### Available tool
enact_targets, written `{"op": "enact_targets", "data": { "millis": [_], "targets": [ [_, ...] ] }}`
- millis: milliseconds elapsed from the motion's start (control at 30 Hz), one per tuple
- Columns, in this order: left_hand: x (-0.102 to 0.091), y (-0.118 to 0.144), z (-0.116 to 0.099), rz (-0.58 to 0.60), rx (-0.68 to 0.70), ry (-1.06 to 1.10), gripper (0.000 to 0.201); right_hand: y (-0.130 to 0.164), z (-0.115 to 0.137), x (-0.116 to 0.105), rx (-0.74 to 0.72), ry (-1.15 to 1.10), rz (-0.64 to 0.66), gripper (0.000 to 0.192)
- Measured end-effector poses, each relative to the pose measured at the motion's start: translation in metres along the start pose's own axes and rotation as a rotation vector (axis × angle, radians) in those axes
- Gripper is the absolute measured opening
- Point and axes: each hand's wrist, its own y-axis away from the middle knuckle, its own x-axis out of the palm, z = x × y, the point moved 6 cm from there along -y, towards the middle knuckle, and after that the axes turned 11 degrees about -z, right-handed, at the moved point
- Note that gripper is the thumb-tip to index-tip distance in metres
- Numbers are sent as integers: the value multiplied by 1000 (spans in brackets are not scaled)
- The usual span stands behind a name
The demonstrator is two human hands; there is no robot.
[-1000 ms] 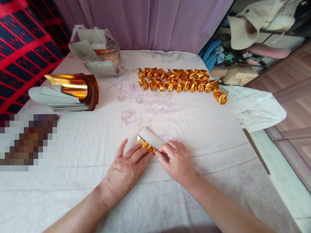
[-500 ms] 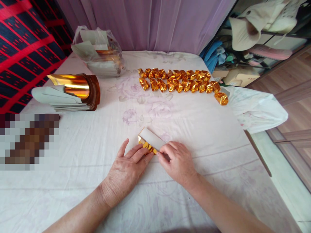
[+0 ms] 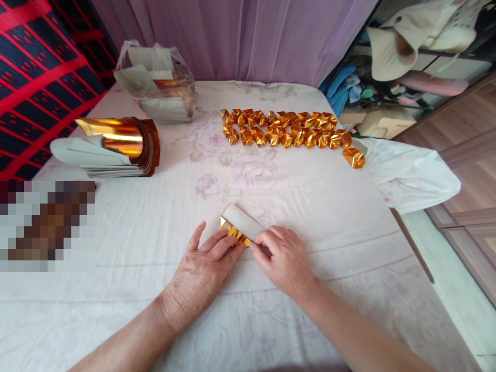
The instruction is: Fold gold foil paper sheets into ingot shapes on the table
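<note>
Unmoved, both hands (image 3: 201, 274) seemingly press foil paper (image 3: 239, 225).

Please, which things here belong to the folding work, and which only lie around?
In use: left hand, right hand, gold paper piece, folded gold pieces, stack of gold sheets, plastic bag of sheets.
Lying about: curtain, hat, cardboard box.

Gold foil paper (image 3: 239, 225), white side up, partly folded, flat on cloth.
</note>
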Motion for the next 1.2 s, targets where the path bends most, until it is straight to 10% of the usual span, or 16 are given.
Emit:
{"op": "enact_targets", "data": {
  "millis": [1200],
  "targets": [
    [2, -2, 0, 26, -46, 1, 28, 8, 12, -7, -210, -11, -6, 22]
  ]
}}
